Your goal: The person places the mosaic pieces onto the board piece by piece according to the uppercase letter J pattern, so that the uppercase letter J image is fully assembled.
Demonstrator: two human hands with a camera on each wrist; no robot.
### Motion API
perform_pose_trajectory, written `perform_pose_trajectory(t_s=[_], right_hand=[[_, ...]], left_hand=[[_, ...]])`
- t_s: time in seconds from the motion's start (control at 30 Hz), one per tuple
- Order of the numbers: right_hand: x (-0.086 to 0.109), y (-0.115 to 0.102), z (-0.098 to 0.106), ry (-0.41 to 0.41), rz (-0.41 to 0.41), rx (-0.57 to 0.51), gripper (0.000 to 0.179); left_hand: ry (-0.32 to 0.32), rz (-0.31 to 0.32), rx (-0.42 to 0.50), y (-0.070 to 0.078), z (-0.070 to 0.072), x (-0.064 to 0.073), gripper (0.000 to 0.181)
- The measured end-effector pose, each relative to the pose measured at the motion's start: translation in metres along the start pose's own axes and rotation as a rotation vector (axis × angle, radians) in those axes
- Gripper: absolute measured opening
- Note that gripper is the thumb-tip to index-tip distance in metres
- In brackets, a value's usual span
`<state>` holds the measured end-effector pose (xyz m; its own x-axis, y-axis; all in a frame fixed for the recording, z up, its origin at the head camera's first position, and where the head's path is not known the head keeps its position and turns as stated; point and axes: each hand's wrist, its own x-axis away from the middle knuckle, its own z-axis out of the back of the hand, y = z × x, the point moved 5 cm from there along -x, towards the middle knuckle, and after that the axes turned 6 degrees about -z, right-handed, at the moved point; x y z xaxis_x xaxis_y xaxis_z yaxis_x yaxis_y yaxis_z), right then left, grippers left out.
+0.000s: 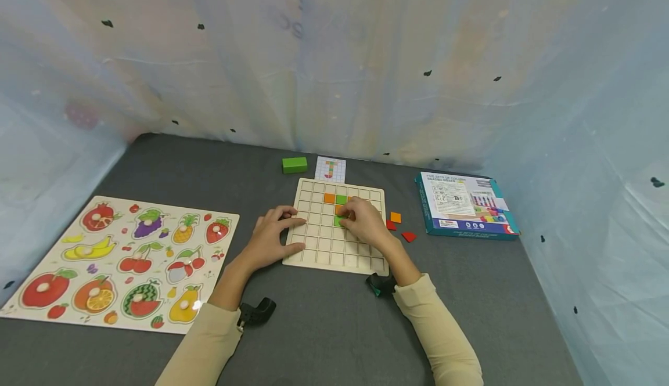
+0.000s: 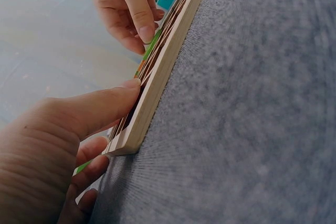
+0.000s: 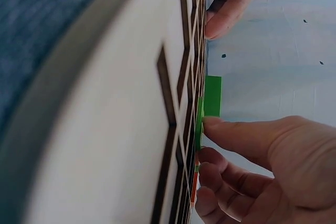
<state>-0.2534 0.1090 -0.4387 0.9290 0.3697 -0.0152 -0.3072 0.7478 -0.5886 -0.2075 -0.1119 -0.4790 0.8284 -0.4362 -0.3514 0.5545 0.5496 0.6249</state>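
A pale wooden grid board (image 1: 319, 252) lies on the dark table. My right hand (image 1: 363, 222) is over its middle, pinching a green square tile (image 3: 199, 132) between thumb and fingertips at the board's surface. Above that tile, an orange tile (image 1: 329, 198) and a green tile (image 1: 341, 199) sit in a row of the grid, with more orange partly covered by the right hand. My left hand (image 1: 268, 238) rests at the board's left edge, thumb and fingers spread. In the left wrist view its thumb touches the board's rim (image 2: 152, 100).
Beyond the board are a patterned card (image 1: 330, 169) and a green block (image 1: 294, 165). Loose red tiles (image 1: 409, 236) and an orange tile (image 1: 395, 217) lie right of it. A boxed set (image 1: 465, 206) stands farther right; a fruit puzzle board (image 1: 172, 212) lies left.
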Motion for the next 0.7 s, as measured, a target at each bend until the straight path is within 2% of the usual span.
perform_pose_trajectory(t_s=[0.5, 0.7], right_hand=[[-0.0028, 0.0017, -0.0025, 0.016, -0.024, 0.060, 0.007], [0.0021, 0.0059, 0.0052, 0.013, -0.018, 0.059, 0.009]], left_hand=[[0.006, -0.006, -0.010, -0.0023, 0.0007, 0.0009, 0.053], [0.012, -0.019, -0.009, -0.0011, -0.0004, 0.0004, 0.052]])
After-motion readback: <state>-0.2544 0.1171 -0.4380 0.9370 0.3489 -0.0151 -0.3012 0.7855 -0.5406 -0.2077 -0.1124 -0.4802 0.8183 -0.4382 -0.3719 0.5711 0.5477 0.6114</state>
